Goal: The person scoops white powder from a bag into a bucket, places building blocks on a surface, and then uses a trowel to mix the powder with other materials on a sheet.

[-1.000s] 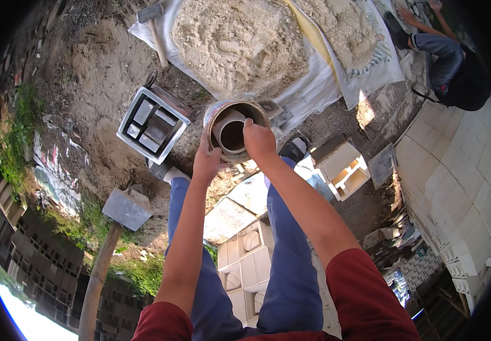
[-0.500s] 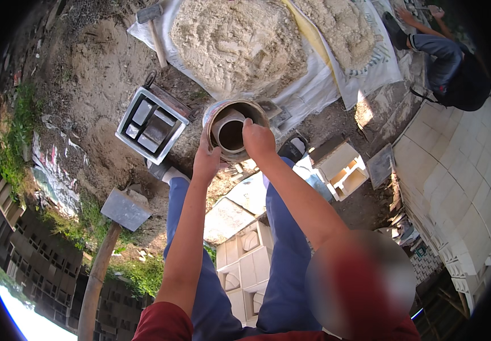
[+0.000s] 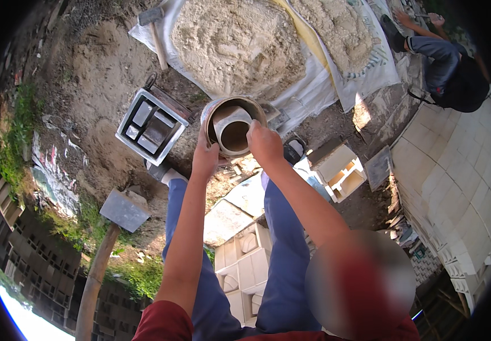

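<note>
A round, dirt-stained bucket (image 3: 207,109) hangs in front of me, its mouth facing up. Inside it lies a smaller, pale cup-like cylinder (image 3: 229,115) with a dark round opening. My left hand (image 3: 204,161) grips the bucket's near left side. On the near right rim, my right hand (image 3: 264,144) is closed with the fingers partly hidden; whether it also touches the cylinder is unclear. Just left of the bucket, a metal block mould (image 3: 172,146) with several inner compartments rests on the ground.
Ahead, a sand pile (image 3: 239,48) covers white sheeting (image 3: 319,94). A hammer (image 3: 155,34) lies at its left edge. A hollow block (image 3: 345,173) sits to the right, and a hoe-like tool (image 3: 125,210) to the left. Another person (image 3: 444,62) crouches far right. Pale blocks (image 3: 245,267) stand between my legs.
The cylinder has shifted and tilted within the bucket, showing more of its pale side. The bucket and both hands have moved slightly left.
</note>
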The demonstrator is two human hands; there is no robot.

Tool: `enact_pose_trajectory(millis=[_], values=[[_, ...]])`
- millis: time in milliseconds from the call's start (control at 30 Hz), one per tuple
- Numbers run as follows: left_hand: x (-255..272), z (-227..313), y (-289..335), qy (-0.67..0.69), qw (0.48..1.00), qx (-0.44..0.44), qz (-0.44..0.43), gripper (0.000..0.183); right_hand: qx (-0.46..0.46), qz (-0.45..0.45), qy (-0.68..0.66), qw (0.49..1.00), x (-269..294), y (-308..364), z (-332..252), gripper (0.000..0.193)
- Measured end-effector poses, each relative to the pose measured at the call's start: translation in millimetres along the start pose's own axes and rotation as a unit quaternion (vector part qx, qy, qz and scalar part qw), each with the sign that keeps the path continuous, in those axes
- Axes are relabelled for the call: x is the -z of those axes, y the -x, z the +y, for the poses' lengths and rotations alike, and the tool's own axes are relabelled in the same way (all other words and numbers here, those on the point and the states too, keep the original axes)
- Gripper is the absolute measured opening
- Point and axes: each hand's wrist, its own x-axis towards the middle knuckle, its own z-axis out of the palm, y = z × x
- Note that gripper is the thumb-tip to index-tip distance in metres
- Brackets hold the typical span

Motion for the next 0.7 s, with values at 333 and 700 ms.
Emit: enact_pose_trajectory(millis=[333,700], values=[[6.0,-4.1,-8.8,-0.030,1.000,-0.002,0.008,0.084,-0.030,-0.002,-0.007,1.000,17.1,-6.1,-5.2,0.022],[8.5,8.0,-16.0,-0.023,0.999,-0.017,0.035,0.081,-0.011,0.003,0.001,1.000,18.6,-22.6,-5.1,0.022]])
